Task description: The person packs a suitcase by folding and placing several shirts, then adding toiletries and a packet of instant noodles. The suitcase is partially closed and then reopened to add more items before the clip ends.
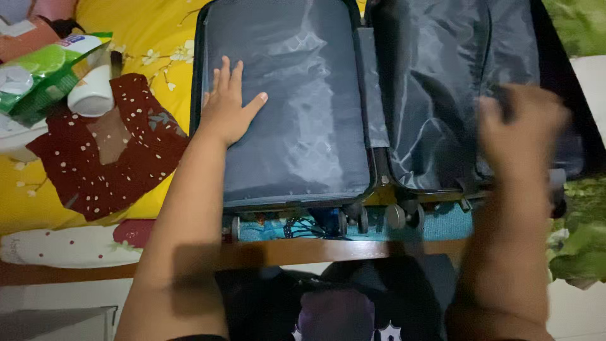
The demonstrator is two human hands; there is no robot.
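On the bed, an open grey suitcase lies flat with both halves facing up and its wheels toward me. I have the left hand on the suitcase's left half, palm down on the zipped divider panel. Its grip is released, fingers spread, holding nothing, just pressing the fabric.

The right hand is over the suitcase's right half, against the loose lining near the outer rim. It's motion-blurred. It may be pinching fabric or a strap, but I cannot tell whether that grip is clenched or slack.

Left of the suitcase on the yellow sheet are a dark red dotted garment, a white cup and a green packet, all apart from both hands.

My read of the step: steadying the left panel while working the right half's lining. Judging from that, a next move calls for the left palm to stay as an anchor. The right hand needs a firm pinch on thin, slippery fabric, which will bunch and slide rather than hold shape.
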